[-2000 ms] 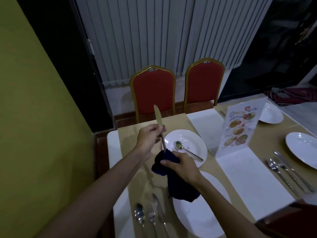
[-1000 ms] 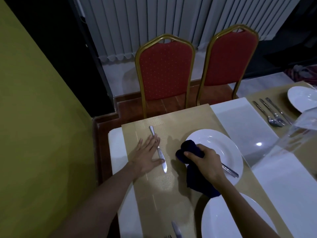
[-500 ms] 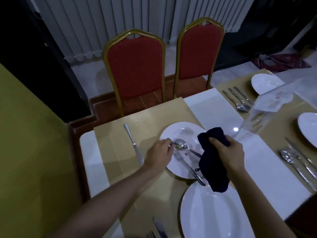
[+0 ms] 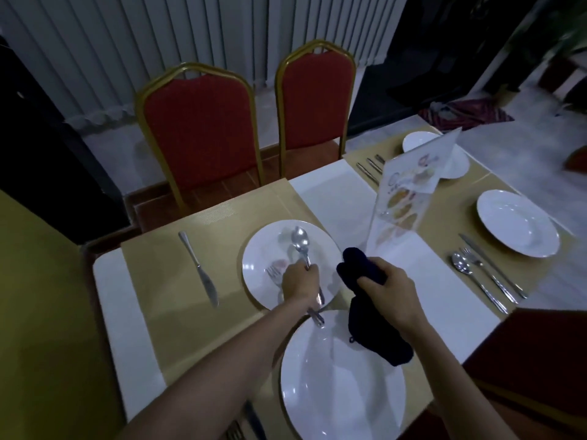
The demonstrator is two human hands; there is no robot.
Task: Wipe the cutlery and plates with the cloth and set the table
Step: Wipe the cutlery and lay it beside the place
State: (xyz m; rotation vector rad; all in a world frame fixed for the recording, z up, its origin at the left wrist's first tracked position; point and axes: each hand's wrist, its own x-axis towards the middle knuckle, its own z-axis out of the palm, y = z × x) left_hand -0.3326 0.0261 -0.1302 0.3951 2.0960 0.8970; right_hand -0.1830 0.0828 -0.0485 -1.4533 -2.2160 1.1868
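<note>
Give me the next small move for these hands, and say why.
Probably lift the spoon clear of the far plate and bring it into the cloth for wiping. The left hand grips its handle, the right hand holds the dark cloth just beside it, and the knife lies on the mat, while the fork rests on that plate.

Silver fork (image 4: 273, 274) handle hidden under left hand (image 4: 300, 284); silver spoon (image 4: 300, 241) mid-handle covered too. Bottom-edge cutlery (image 4: 251, 420) cut off, type unclear. Clear menu stand (image 4: 409, 192) blurred, blocks small white plate (image 4: 416, 142).
</note>
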